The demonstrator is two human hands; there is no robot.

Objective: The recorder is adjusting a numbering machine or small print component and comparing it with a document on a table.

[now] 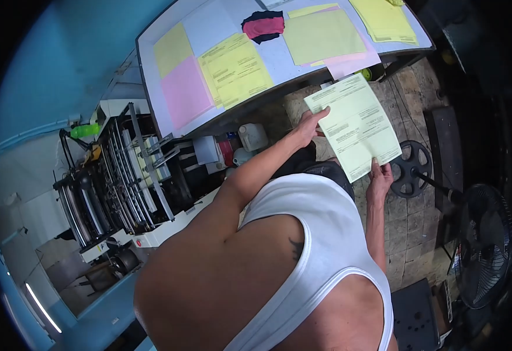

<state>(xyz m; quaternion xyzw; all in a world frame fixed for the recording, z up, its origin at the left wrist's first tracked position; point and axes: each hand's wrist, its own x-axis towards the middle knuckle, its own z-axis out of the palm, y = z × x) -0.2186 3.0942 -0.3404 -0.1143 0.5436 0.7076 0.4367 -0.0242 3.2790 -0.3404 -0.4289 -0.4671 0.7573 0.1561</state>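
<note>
A pale yellow-green printed form (358, 126) is held up in front of me, off the table's near edge. Whether it is one sheet or a thin stack, I cannot tell. My left hand (310, 127) grips its left edge, thumb on top and fingers underneath. At the lower right corner my right hand (380, 176) pinches it the same way. On the table beyond lie yellow printed forms (237, 69), a pink sheet (184, 93) and a pile of pale green sheets (323, 36) with pink paper beneath.
The white table (209, 20) also bears a pink and black cloth (263, 27) and more yellow sheets (384, 22). A printing machine (116, 175) stands at left, near plastic jugs (252, 137). To the right are a round stand base (409, 169) and a fan (485, 248).
</note>
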